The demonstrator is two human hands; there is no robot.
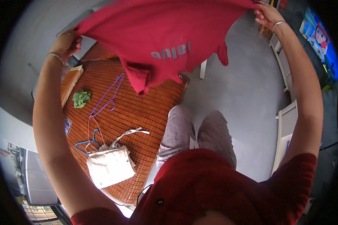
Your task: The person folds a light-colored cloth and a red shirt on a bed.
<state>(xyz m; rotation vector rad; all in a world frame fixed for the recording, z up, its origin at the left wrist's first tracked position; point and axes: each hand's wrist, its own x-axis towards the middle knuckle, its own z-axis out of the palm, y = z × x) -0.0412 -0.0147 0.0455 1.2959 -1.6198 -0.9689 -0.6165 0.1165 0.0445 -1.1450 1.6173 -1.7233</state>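
A red garment [169,31], likely a T-shirt, is stretched out in the air at the top of the view, with grey lettering upside down on its cloth. My left hand [66,43] grips its left end, and my right hand [267,16] pinches its right end at arm's length. Both arms are raised wide apart. The cloth's lower edge hangs unevenly above a brown woven mat [146,109], and its upper edge is cut off by the frame.
On the mat lie a purple hanger [105,97], a blue hanger [93,140], a crumpled green bag [81,98] and folded white cloth [111,167]. White cabinets [287,121] line the right side beneath a lit television [319,42]. Grey floor [242,84] lies between.
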